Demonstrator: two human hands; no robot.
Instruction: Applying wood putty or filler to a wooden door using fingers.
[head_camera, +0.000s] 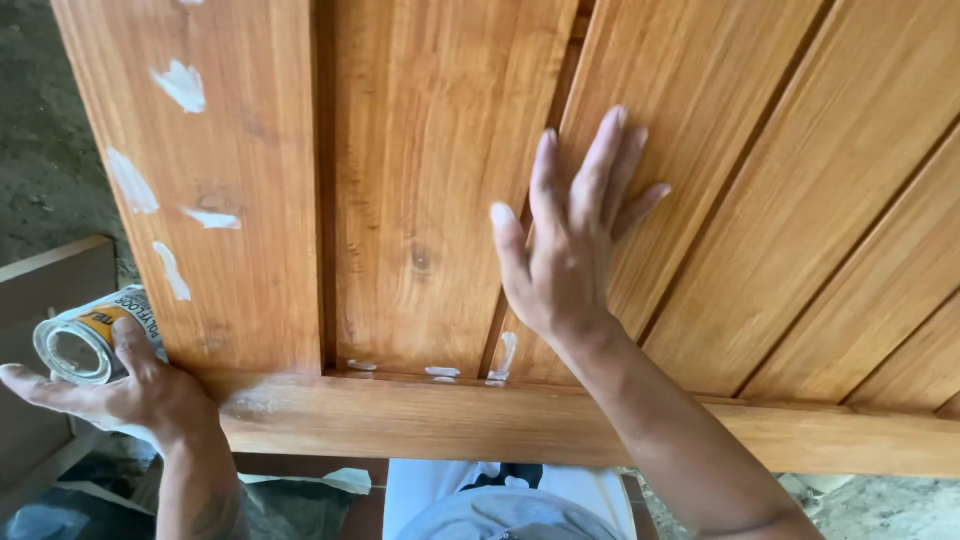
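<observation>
A large varnished wooden door panel (430, 180) with vertical boards and grooves fills most of the view. White filler patches (182, 85) dot its left stile and bottom joints. My right hand (565, 240) lies flat on the boards, fingers spread, with pale filler on the fingertips. My left hand (130, 385) is at the door's lower left corner, holding a small round can (85, 340) with a yellow and white label, its open top facing me.
A thick bottom rail (560, 425) runs across the door's near edge. Grey dirt ground (40, 150) shows at the left beside a wooden board (55, 270). My white-clad legs (500, 500) show below the rail.
</observation>
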